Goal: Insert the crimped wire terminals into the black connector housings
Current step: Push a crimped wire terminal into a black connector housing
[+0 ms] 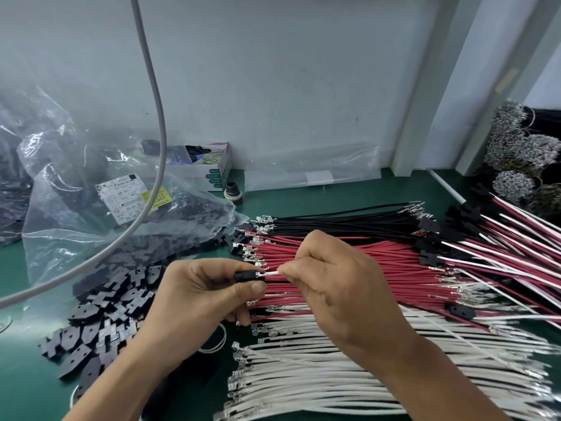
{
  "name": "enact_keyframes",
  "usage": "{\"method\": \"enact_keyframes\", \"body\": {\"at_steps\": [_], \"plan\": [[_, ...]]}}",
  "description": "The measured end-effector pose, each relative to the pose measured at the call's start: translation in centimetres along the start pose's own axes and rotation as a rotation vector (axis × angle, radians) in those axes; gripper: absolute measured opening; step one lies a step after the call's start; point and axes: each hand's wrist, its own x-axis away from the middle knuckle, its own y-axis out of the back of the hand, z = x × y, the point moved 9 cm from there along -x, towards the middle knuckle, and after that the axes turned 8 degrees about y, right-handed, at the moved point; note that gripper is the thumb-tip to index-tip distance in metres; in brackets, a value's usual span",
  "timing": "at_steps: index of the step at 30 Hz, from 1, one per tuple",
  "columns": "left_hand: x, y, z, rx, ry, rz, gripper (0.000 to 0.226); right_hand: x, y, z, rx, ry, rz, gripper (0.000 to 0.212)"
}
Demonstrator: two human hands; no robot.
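Where the view is nearest, white wires [349, 378] lie in a fanned row on the green mat [18, 375], crimped ends pointing left. Left hand [200, 296] pinches a black connector housing [244, 276] between thumb and fingers. Right hand [340, 278] pinches a single white wire [271, 273] at its tip; the terminal meets the housing mouth. Loose black housings [100, 317] heaped left of the hands. Beyond: red wires [394, 262], then black wires [334, 221]. Clear bag of housings [91, 189] far left; small box [212, 168] against the wall
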Motion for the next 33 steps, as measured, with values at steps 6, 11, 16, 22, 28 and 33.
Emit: {"method": "enact_keyframes", "body": {"at_steps": [6,11,16,22,28,33], "plan": [[0.1,0.4,-0.5,0.026,0.003,0.024,0.022,0.2,-0.1,-1.0,-0.264,-0.125,-0.068,0.012],[0.1,0.5,-0.5,-0.065,0.002,-0.009,0.02,-0.1,-0.4,0.4,0.01,0.014,-0.006,0.005],[0.2,0.1,-0.4,-0.011,0.021,0.054,0.022,0.3,-0.5,-0.6,-0.271,-0.122,-0.091,0.012],[0.0,0.0,0.0,-0.007,0.028,0.06,0.022,0.3,-0.7,-0.6,-0.276,-0.126,-0.066,0.013],[-0.1,-0.3,0.1,-0.02,0.03,0.079,0.021,0.4,-0.9,-1.4,-0.219,-0.161,0.0,0.016],[0.0,-0.6,0.4,-0.014,0.036,0.122,0.022,0.2,-1.3,-0.2,-0.177,-0.093,-0.005,0.016]]}}
